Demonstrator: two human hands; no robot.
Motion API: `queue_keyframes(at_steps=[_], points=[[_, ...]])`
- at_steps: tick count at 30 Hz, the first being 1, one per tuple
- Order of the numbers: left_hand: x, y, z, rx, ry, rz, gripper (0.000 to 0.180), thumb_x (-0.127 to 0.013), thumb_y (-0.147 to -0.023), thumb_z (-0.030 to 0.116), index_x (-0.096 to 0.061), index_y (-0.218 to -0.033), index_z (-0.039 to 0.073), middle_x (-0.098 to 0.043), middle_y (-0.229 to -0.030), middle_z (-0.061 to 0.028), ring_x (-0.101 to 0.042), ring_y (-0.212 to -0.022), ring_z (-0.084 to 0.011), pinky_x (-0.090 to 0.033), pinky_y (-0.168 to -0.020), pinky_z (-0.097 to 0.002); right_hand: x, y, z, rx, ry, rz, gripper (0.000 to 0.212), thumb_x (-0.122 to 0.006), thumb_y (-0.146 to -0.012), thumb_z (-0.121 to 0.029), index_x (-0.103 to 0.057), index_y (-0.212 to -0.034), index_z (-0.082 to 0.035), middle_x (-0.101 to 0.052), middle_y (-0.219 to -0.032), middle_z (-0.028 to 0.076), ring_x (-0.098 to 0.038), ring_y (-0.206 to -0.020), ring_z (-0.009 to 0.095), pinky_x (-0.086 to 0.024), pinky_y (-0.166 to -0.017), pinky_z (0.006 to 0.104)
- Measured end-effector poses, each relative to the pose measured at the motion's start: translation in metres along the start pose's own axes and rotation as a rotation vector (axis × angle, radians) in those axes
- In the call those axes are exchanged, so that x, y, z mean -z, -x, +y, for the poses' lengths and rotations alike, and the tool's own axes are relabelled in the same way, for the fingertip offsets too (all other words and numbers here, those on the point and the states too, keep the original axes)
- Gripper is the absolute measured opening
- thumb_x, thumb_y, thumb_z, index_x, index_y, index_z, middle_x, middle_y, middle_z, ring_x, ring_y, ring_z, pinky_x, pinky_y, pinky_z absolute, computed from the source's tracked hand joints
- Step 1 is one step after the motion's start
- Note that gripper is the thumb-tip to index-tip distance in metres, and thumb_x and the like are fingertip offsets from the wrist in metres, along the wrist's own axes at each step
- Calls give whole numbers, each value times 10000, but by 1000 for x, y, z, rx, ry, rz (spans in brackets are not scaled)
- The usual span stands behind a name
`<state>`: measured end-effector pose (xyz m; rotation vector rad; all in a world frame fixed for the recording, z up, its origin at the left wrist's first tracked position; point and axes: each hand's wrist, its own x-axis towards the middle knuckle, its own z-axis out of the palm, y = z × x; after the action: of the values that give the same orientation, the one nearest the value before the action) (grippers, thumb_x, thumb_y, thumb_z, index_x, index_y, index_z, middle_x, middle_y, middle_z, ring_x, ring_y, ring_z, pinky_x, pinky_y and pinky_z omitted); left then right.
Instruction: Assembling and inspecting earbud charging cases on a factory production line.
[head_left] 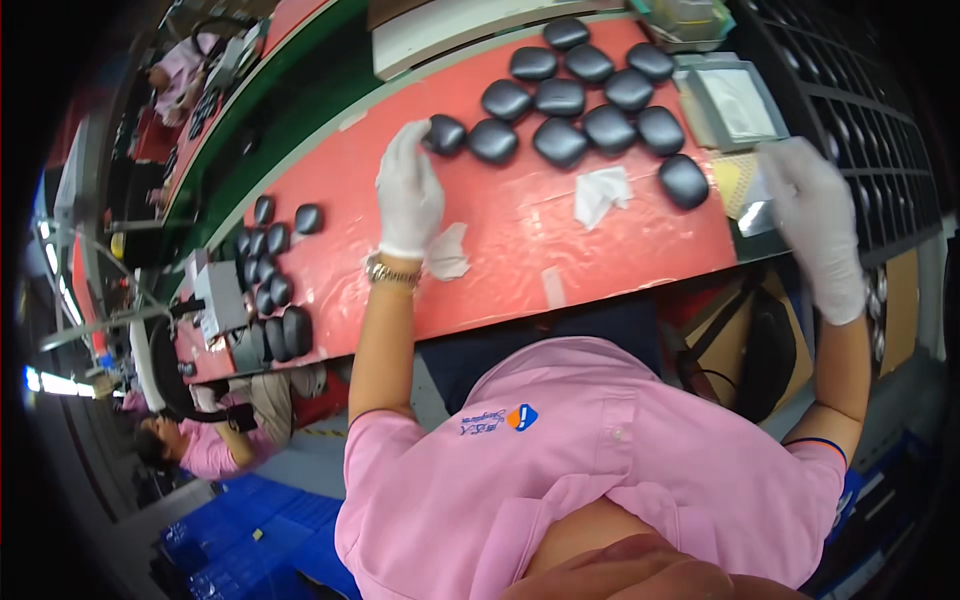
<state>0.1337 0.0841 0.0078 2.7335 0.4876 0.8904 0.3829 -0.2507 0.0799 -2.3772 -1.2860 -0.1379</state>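
Note:
My left hand (410, 195), in a white glove, reaches over the red work surface (510, 270). Its fingers are drawn together at the left edge of a dark glossy rounded piece (446, 135). Other dark rounded-square pieces (560, 142) lie in loose rows to the right of it and behind. One piece (683, 181) sits apart, nearer the right end. Also gloved in white, my right hand (815, 220) is raised at the right end of the table, smeared by motion. Beside it are a yellow sheet (735, 180) and a clear plastic piece (757, 218).
Crumpled white cloths (602, 195) lie on the red surface. A grey tray (737, 100) stands at the right, beside a black rack (850, 110) holding several dark pieces. More dark pieces (265, 240) lie at the left. A person in pink (215, 445) works farther left.

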Motion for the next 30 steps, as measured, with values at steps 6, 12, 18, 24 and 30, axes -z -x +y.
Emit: queue_keyframes(at_steps=[6, 12, 18, 24, 30], points=[[-26, -9, -30, 119, 155, -208, 541, -543, -887, 139, -336, -1353, -39, -515, -1198, -245, -510, -1097, -387, -442, -893, -421, -81, 11, -51, -20, 408, -20, 256, -622, -838, -206, -536, -1002, -29, -581, -955, 144, -578, -847, 320, -474, -728, 397], [-3, 1, -25, 228, 188, -299, 610, -686, -806, 200, -394, -1302, -2, -527, -1138, -244, -554, -992, -349, -469, -842, -387, -75, 9, -94, -58, -64, 4, 366, -699, -765, -112, -531, -1073, -9, -558, -974, 158, -566, -904, 344, -469, -767, 379], [4, 15, -22, 484, 485, -269, 517, -675, -824, 173, -421, -1253, 36, -581, -1050, -159, -620, -834, -256, -500, -755, -323, -124, -70, -161, 193, -409, -146, 380, -689, -788, -293, -596, -984, 18, -545, -1088, 173, -536, -1044, 335, -443, -866, 400], [36, 43, -23, 623, 841, -196, 474, -544, -892, 35, -338, -1319, 33, -581, -1035, -120, -613, -823, -138, -503, -723, -261, -141, -68, -192, 392, 231, -151, 399, -710, -742, -309, -611, -970, 4, -503, -1240, 144, -409, -1218, 397, -308, -1015, 519], [23, 47, -30, 560, 888, -153, 446, -557, -885, 35, -377, -1293, 16, -591, -1064, -116, -618, -825, -136, -507, -731, -268, -141, -60, -180, 345, -239, -383, 377, -755, -659, -238, -634, -974, -71, -478, -1228, 157, -462, -1110, 371, -337, -999, 429]])
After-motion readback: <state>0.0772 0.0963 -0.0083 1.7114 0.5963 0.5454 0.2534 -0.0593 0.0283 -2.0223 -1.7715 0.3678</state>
